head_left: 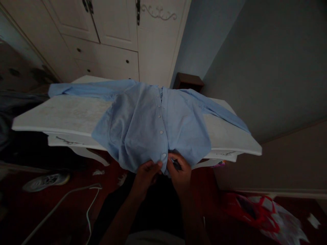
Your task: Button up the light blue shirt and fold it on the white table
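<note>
Shirt lies on the table, its lower part hanging over. My left hand and right hand both pinch its front near a button; if I pull strongly, it may slide off.

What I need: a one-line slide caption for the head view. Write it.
Left hand and right hand hold the lower front of a light-blue button-up cloth shirt laid across a white table.

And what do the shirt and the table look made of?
The shirt: thin matte cloth, perhaps cotton, judging by its soft creases and folds. The table: probably painted wood, its white top dull and patchy, though the paint hides what's underneath.
</note>
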The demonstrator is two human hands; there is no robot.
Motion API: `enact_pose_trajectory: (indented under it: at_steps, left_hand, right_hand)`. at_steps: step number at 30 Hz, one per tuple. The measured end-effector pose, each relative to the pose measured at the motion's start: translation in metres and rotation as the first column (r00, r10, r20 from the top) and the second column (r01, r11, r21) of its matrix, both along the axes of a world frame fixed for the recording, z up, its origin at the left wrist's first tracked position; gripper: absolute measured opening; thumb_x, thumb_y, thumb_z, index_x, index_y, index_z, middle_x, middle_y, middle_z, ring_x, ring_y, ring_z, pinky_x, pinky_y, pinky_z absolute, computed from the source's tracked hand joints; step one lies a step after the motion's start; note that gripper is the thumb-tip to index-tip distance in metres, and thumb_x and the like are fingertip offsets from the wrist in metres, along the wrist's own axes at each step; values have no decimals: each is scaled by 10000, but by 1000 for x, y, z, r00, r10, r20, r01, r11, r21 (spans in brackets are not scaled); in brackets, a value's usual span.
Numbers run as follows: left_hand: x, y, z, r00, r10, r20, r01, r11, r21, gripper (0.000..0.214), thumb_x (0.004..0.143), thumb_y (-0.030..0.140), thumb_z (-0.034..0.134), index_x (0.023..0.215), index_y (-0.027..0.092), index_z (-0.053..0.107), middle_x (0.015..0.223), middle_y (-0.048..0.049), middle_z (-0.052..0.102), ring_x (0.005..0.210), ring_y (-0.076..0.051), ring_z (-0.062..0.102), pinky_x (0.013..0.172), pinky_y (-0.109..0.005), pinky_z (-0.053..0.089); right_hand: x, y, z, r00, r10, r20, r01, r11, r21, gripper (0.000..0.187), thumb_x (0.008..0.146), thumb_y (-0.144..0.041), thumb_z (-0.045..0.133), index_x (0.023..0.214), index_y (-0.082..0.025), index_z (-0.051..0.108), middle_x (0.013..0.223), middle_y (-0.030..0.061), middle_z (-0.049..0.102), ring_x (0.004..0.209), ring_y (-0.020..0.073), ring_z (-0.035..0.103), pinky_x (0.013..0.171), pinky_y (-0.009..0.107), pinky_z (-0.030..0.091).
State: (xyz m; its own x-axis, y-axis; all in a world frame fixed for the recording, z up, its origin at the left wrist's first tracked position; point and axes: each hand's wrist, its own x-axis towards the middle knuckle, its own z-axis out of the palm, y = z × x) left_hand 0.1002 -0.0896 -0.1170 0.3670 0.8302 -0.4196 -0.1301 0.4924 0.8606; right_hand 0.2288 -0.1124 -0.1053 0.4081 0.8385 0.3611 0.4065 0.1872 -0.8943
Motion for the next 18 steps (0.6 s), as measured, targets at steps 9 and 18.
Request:
enact_pose_trajectory:
  at_steps: [9, 18]
  left_hand:
    - [-26, 2, 0, 848, 515, -121, -488, 850, 201, 364, 635, 417, 751, 645, 169, 485, 488, 86, 434, 439, -40, 380, 425, -147, 291]
    - [-17, -5, -12, 835, 525, -166, -466, 834, 296, 384, 646, 373, 760, 855, 196, 490, 660, 72, 497, 455, -49, 434, 417, -158, 338]
  right_hand:
    - [-3, -4, -1, 882, -124, -455, 93, 992, -91, 172, 778, -366, 700, 810, -198, 683, 681, -27, 633, 599, 107, 565, 575, 225, 446]
    - [6, 0, -6, 878, -9, -479, -24, 998, -61, 137, 779, -282, 697, 834, -201, 602, 739, -36, 578, 674, 97, 542, 640, 218, 427]
